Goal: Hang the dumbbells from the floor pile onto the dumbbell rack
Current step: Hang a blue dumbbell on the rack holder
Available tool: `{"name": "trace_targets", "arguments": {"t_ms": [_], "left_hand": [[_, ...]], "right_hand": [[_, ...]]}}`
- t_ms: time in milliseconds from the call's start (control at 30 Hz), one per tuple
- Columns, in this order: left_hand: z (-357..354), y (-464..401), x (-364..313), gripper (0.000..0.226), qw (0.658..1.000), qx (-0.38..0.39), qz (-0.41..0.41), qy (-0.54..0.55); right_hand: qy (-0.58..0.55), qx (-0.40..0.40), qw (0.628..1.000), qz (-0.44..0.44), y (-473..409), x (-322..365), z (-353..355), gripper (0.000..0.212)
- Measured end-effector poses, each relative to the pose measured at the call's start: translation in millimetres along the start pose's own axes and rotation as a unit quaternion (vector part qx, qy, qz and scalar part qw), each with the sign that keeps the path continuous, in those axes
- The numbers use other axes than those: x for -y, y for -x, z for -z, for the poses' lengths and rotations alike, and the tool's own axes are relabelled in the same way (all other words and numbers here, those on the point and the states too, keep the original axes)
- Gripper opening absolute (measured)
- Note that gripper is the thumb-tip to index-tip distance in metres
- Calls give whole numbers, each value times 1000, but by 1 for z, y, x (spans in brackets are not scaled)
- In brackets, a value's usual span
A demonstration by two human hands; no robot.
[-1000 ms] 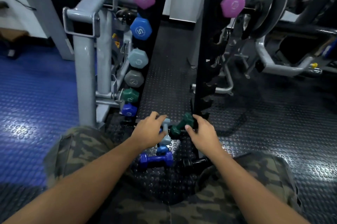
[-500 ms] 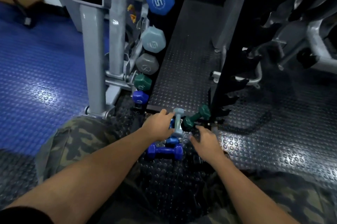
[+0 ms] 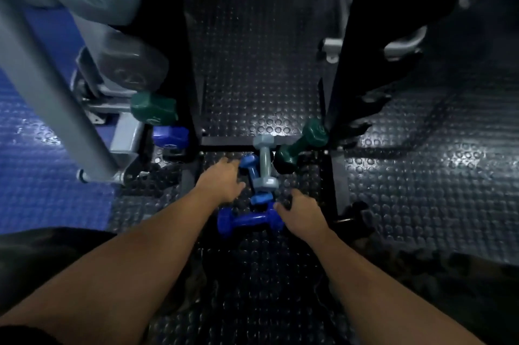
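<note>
Blur hides the fingers of the left hand [image 3: 220, 183] touching a blue dumbbell [image 3: 250, 167], while the right hand [image 3: 301, 214] grips something dark beside the floor pile [image 3: 262, 176], unclear what.

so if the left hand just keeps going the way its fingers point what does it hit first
Most likely the blue dumbbell lying in the floor pile: the left hand points up and to the right, with its fingertips already at that dumbbell's near head. The light grey-blue dumbbell lies just beyond it. Whether they already touch is unclear.
</note>
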State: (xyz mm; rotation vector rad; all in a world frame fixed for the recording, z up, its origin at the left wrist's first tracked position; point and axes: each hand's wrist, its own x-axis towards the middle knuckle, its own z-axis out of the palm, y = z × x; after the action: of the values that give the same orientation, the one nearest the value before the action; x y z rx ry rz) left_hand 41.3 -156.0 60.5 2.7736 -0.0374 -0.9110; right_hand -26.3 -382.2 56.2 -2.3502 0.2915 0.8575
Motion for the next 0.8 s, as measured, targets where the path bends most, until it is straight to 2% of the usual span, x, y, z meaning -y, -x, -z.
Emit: {"name": "trace_targets", "arguments": {"t_ms": [167, 367, 533, 633, 800], "left_hand": [[-31, -55, 6, 68, 999, 22, 1, -29], [-60, -100, 14, 75, 998, 54, -6, -22], [-69, -131, 21, 58, 998, 57, -25, 23], [-70, -145, 14, 64, 998, 53, -24, 29], [-76, -158, 7, 62, 999, 34, -19, 24]], "right_hand": [[-8, 4, 999, -49, -45, -12, -51, 61], [10, -6, 998, -67, -79, -12, -90, 66], [2, 4, 995, -104, -112, -14, -103, 79], [-19, 14, 991, -129, -124, -18, -111, 77], [-63, -32, 988, -137, -129, -17, -127, 63]]}}
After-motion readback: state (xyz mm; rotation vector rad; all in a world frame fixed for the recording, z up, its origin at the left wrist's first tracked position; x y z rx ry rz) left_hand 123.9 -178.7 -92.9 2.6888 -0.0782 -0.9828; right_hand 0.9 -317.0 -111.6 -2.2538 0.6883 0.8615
